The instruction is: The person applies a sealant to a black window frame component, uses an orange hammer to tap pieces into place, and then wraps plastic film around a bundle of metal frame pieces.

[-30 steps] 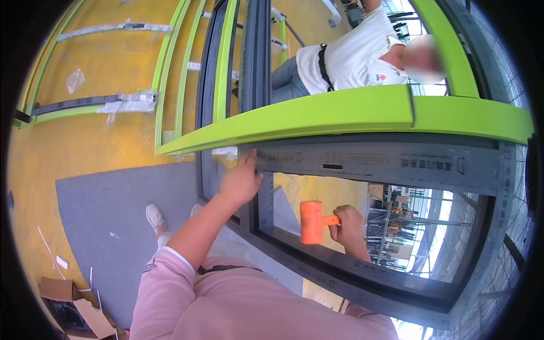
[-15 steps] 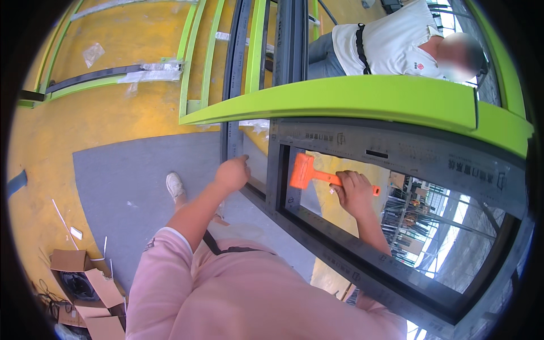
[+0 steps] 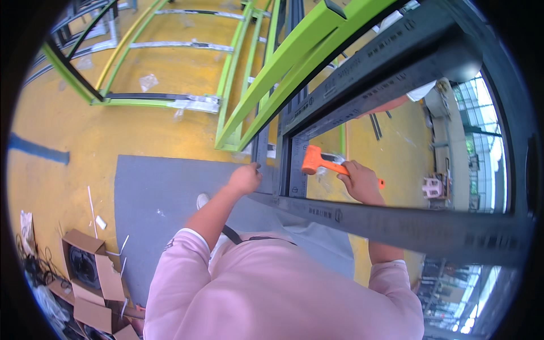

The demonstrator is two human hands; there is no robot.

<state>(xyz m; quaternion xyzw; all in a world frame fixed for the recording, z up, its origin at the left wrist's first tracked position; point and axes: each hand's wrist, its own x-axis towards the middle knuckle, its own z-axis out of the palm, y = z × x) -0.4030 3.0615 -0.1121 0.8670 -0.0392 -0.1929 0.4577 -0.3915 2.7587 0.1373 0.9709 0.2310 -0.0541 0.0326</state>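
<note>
My right hand [image 3: 360, 181] grips an orange mallet [image 3: 310, 160] by its handle, inside the opening of a dark grey window frame [image 3: 396, 222]. The mallet's head is up by the inner face of the frame's left upright; whether it touches cannot be told. My left hand [image 3: 245, 179] is closed at the outer side of that upright, beside a grey profile [image 3: 262, 146]. Something small and dark shows at its fingertips, too small to name. A light green beam [image 3: 277, 73] slants over the far side of the frame.
Another person's arm [image 3: 386, 106] shows through the frame, the rest mostly hidden. Green racks [image 3: 161, 103] stand on the yellow floor at the far left. A grey mat [image 3: 153, 204] lies below me. Open cardboard boxes [image 3: 93, 314] and cables sit at the lower left.
The view has swung, so the frame and green beam appear tilted differently and the other person is mostly out of sight. My right hand still holds the mallet; my left stays near the upright.
</note>
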